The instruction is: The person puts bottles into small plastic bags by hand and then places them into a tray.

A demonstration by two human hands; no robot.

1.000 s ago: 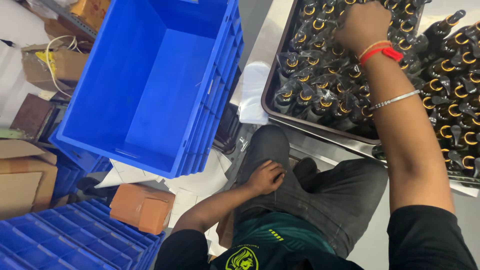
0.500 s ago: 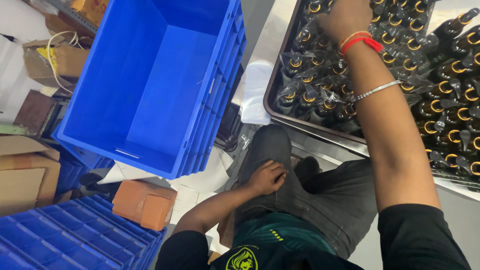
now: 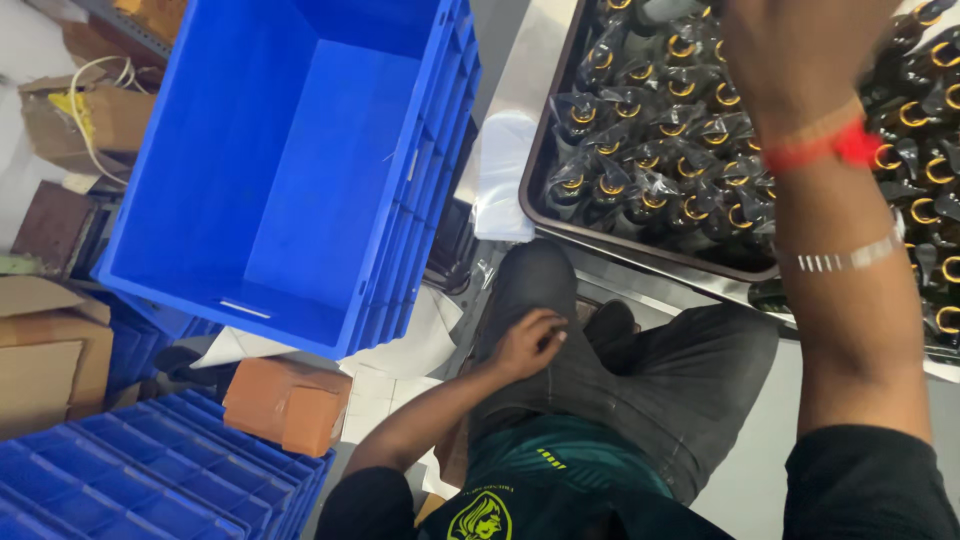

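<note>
Small dark bottles (image 3: 660, 190) with gold-ringed necks, wrapped in clear film, lie packed tightly in a metal tray (image 3: 536, 190).

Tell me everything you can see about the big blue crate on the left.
The blue plastic crate is a deep, rectangular bin with smooth inner walls and ribbed outer sides. It looks empty apart from a small pale strip on its inner wall near the lower edge. It appears tilted toward the camera, beside the metal tray of bottles, above another blue crate and an orange-brown box. Neither hand touches it.
</note>
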